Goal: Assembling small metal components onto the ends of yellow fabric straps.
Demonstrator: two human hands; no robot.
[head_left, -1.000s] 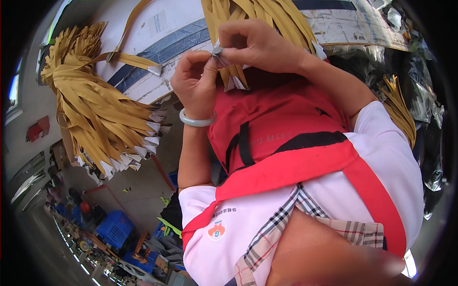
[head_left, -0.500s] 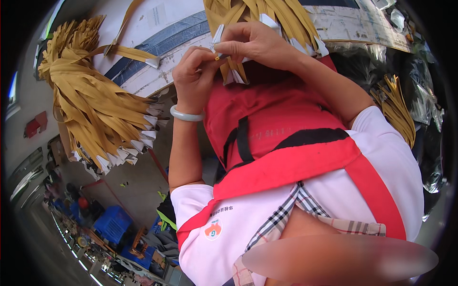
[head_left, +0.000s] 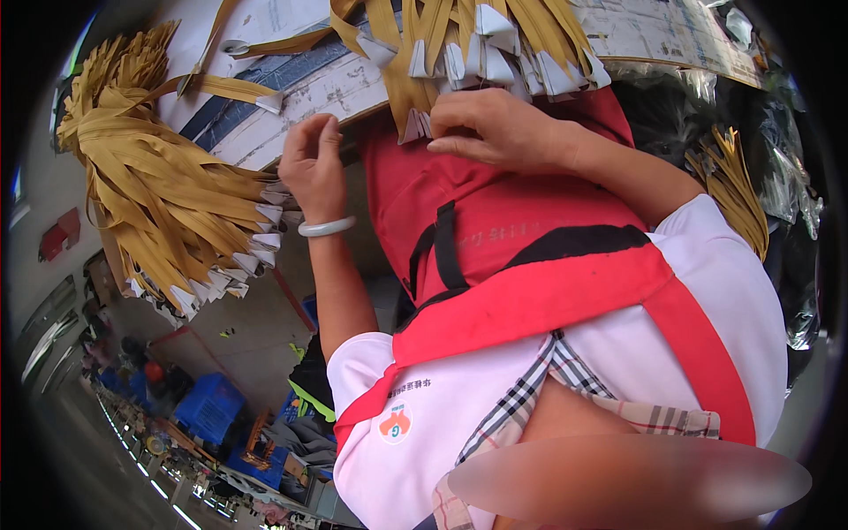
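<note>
Several mustard-brown zipper tapes (head_left: 433,40) with white ends lie in a bunch over the table's near edge. My right hand (head_left: 495,128) is beside the hanging end of one tape, its fingers curled and the thumb bent under them. Whatever it may pinch is hidden. Off to the left, my left hand (head_left: 314,168), with a pale bangle (head_left: 327,227) at the wrist, is raised. Its fingers are loosely bent, the thumb stands a little apart, and nothing shows between them. A single tape with a white end (head_left: 380,50) lies close by on the table.
A thick bundle of similar tapes (head_left: 159,177) hangs over the table's left side. The worn white table edge (head_left: 344,102) runs just beyond my hands. Clear plastic wrap (head_left: 782,177) and another tape bunch (head_left: 738,190) are at the right. A blue crate (head_left: 210,408) stands low at left.
My hands were together at a tape end with a small dark and yellow piece between them. Now they are apart; the left has moved left and down, the right slightly down.
</note>
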